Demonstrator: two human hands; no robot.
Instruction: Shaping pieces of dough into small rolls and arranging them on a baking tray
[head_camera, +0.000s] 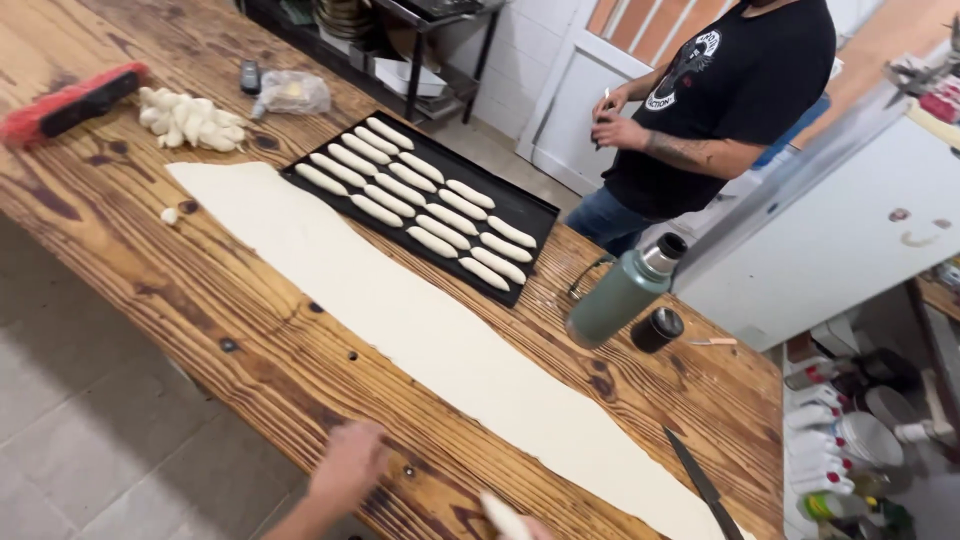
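Resting left hand (350, 465) flat at table edge (250, 400) | right hand (525, 527) gripping dough piece (500, 515)

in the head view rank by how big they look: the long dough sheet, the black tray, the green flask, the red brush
1. long dough sheet, stretching down most of the table.
2. black tray of dough sticks.
3. and 4. green flask and red brush: these look much alike, and the brush lies farther away and runs off the picture's edge, so no ranking.

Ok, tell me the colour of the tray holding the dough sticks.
Black tray, seen in the head view.
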